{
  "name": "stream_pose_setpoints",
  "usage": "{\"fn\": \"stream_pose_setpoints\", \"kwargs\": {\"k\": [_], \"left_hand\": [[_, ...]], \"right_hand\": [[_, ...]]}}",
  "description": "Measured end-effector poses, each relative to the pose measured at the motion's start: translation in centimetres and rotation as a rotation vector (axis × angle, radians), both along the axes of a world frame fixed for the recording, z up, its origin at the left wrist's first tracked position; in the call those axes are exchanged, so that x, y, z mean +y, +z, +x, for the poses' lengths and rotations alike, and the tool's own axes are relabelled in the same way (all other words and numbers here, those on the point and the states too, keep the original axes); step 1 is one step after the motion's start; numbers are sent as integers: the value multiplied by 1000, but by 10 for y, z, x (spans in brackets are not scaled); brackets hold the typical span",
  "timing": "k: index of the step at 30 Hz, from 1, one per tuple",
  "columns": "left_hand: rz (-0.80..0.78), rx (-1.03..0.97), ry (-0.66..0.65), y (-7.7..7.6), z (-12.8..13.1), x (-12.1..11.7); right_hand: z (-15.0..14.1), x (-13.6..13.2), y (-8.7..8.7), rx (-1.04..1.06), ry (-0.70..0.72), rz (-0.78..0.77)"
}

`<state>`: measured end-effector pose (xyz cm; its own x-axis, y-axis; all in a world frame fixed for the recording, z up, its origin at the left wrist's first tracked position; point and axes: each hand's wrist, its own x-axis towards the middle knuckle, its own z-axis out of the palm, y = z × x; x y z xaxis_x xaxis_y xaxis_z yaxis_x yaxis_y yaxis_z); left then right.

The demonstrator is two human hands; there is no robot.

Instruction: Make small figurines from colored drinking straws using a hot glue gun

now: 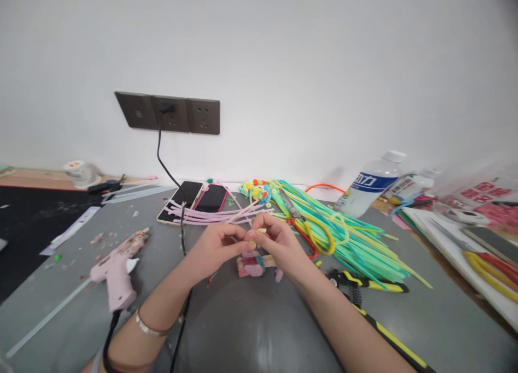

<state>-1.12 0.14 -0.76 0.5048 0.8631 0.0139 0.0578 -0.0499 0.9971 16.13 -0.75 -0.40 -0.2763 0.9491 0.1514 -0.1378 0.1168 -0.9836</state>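
Observation:
Over the middle of the grey table, my left hand and my right hand meet fingertip to fingertip. Both are closed in a pinch on a small pale yellow pipe cleaner, mostly hidden by the fingers. Just below them lies a small bundle of folded pink, lilac and blue pipe cleaner pieces. A lilac piece sits under my right hand. Behind my hands, lilac pipe cleaners are spread out. Scissors with red and yellow handles rest on a pile of green and yellow pipe cleaners.
At left lies a pink glue gun; a black cable runs down across the table from the wall socket. Two phones lie at the back. Right stand pliers and a bottle.

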Motion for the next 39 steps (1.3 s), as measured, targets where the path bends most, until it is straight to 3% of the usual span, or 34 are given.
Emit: {"fn": "stream_pose_setpoints", "kwargs": {"k": [3, 7, 13, 18, 22, 31, 39], "left_hand": [[-40, -62, 40, -2, 3, 1], [-92, -143, 198, -3, 7, 2], [-2, -165, 382, -5, 7, 3], [-15, -159, 382, -3, 9, 0], [-30, -177, 366, -2, 10, -3], [18, -200, 410, -3, 10, -1], [110, -120, 356, -3, 10, -3]], "right_hand": [[-2, 2, -7, 52, -53, -32], [-2, 4, -10, 139, -206, 33], [-1, 2, -7, -27, -337, 248], [-4, -1, -11, -156, -347, 474], [-6, -3, -10, -250, -400, 571], [-9, -5, -9, -199, -377, 488], [-3, -2, -6, -238, -314, 495]]}}
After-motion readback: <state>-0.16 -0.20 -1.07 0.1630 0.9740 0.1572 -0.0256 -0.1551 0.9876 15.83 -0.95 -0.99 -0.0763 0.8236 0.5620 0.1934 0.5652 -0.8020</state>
